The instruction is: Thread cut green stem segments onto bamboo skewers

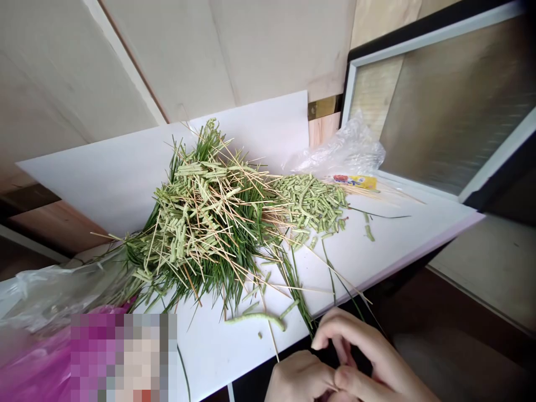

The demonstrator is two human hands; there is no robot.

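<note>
My left hand [299, 377] and my right hand [377, 357] meet at the bottom, just off the table's front edge. The left fingers are curled closed. My right thumb presses against the left fingertips, with the right index finger bent above; whatever they pinch is hidden. One thin wooden skewer [270, 329] runs down towards the left hand; I cannot tell if it is held. Nearby lie a long green bean [256, 316] and several green blades [295, 285]. Behind rises a heap of skewered bean pieces [188, 223] over long green leaves [238, 262].
Loose cut bean pieces [312, 198] are piled right of the heap. Clear plastic bag [339, 148] and yellow wrapper [360, 181] lie behind them. A framed glass panel [444, 106] stands right. Purple bag [46, 357] is at lower left, beside a pixelated patch. White table [397, 229] ends near my hands.
</note>
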